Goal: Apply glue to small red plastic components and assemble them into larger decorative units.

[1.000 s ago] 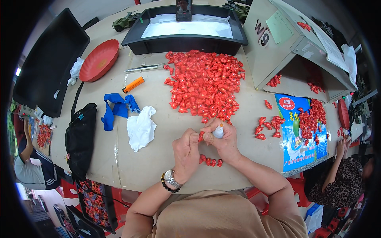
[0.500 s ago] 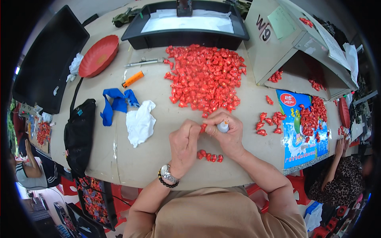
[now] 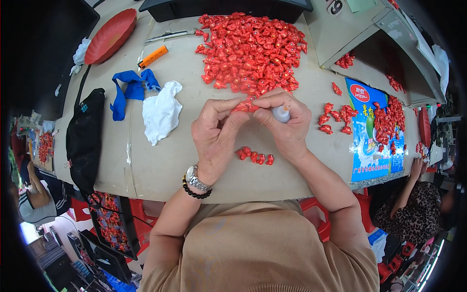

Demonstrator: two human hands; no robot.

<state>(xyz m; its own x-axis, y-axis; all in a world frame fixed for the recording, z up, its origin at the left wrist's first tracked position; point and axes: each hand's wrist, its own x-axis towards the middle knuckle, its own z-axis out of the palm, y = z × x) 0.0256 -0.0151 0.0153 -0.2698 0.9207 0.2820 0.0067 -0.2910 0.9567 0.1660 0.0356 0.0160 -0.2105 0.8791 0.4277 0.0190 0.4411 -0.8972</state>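
My left hand (image 3: 214, 131) and my right hand (image 3: 291, 130) meet over the table, both pinching a small glossy red plastic piece (image 3: 244, 106) between fingertips and thumbs. The fingers cover part of it, and its exact shape cannot be made out. Tucked in my right hand is a small whitish squeeze bottle (image 3: 281, 114), its narrow tip pointing up. Just beyond my fingers spreads a large pile of red plastic pieces (image 3: 250, 51). Between my wrists, nearer my body, lies a short row of several red pieces (image 3: 254, 155).
To the left are a white cloth (image 3: 162, 113), a blue cloth strip (image 3: 130, 91), an orange block-shaped item (image 3: 153, 57), a red dish (image 3: 111, 36) and a black bag (image 3: 86, 138). Rightward, red pieces lie on a blue printed sheet (image 3: 372, 160) beside a grey box (image 3: 335, 34). People sit at both sides.
The view has shifted, so the table sits higher in the picture. My left hand has gone from a curled fist to straighter fingers, and more of the held red piece shows.
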